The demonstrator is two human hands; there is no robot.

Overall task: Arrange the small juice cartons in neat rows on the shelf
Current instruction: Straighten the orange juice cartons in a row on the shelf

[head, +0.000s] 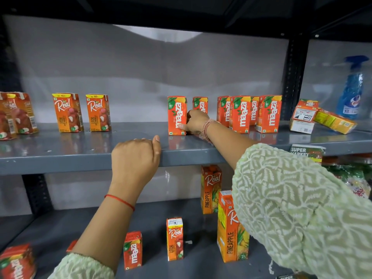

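Note:
On the grey upper shelf my right hand grips an upright orange Maaza carton by its right side. Just behind the hand stands another Maaza carton, and several more Maaza cartons stand clustered to the right. Two Real litchi cartons stand apart on the left, with more litchi cartons at the far left. My left hand rests over the shelf's front edge, fingers curled on the lip and holding no carton.
Tipped cartons lie at the upper shelf's right end beside a blue spray bottle. The lower shelf holds two tall Real pineapple cartons, a small litchi carton and Maaza cartons. A black upright post divides the bays.

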